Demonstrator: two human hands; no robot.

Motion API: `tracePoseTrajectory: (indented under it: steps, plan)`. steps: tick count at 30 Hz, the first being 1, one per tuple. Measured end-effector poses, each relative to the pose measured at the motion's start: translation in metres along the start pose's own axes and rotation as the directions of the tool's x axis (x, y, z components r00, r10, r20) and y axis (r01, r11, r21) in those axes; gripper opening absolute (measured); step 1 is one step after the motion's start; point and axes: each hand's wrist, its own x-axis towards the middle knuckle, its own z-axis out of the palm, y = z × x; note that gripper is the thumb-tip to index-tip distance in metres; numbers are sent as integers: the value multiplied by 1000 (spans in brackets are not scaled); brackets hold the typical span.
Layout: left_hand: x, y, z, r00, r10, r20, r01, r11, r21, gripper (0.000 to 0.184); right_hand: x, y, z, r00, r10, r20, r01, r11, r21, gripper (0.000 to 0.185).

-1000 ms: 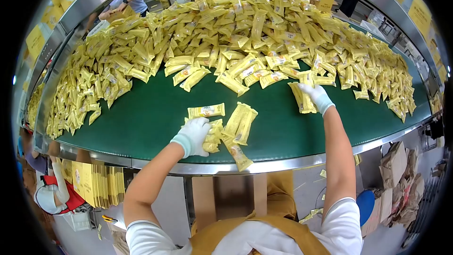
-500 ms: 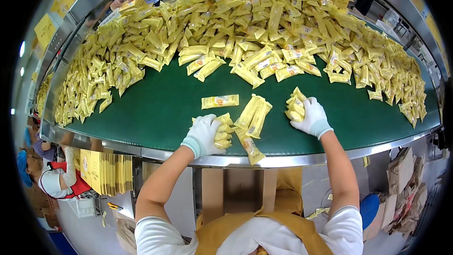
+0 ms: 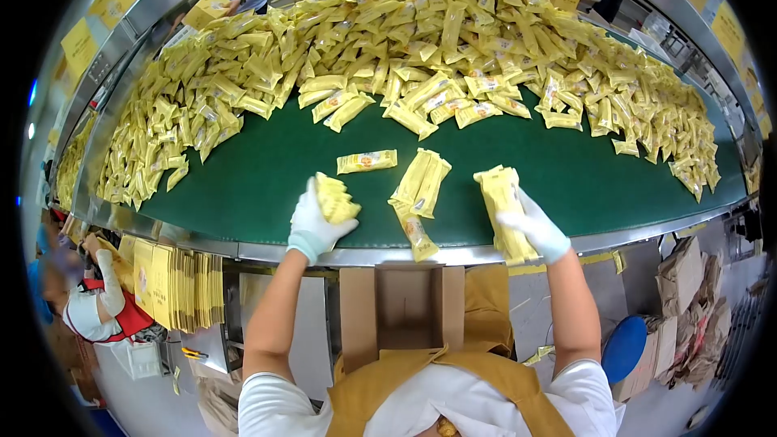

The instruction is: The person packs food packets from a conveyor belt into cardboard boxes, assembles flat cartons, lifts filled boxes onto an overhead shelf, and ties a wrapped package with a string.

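My left hand (image 3: 314,220), in a white glove, is closed round a stack of yellow snack packets (image 3: 336,198) just over the green belt (image 3: 259,170). A second bunch of yellow packets (image 3: 505,210), turned lengthwise toward me, is gripped by my gloved right hand (image 3: 534,225) at the belt's near edge. Between the hands lie a pair of packets (image 3: 421,180) side by side, a packet (image 3: 415,235) reaching over the metal rim, and a single packet (image 3: 367,162) with its printed face up. Fingertips behind both bunches are partly hidden.
A large heap of yellow packets (image 3: 388,40) curves along the belt's far side. Below the metal edge stands an open cardboard box (image 3: 409,307). Folded yellow cartons (image 3: 178,283) are at left, near a co-worker (image 3: 97,299). Other people work across the belt.
Both hands have lifted their packets off the belt. The left moved outward and tipped its stack; the right came nearer and turned its bunch lengthwise. The view has shifted slightly.
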Motion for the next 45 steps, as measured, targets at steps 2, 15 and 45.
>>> tracePoseTrajectory:
  steps: [2,15,45]
  plan:
    - [-5,-8,-15,992,-20,124,111,604,-789,103,-27,-13,30,977,-111,183,116,993,-17,91]
    - [-118,115,-15,734,665,139,-362,556,-748,78,-15,64,198,460,763,455,533,173,-828,79]
    - [-56,155,-11,68,146,987,-611,788,-75,53,-18,96,154,400,739,542,470,342,-813,70]
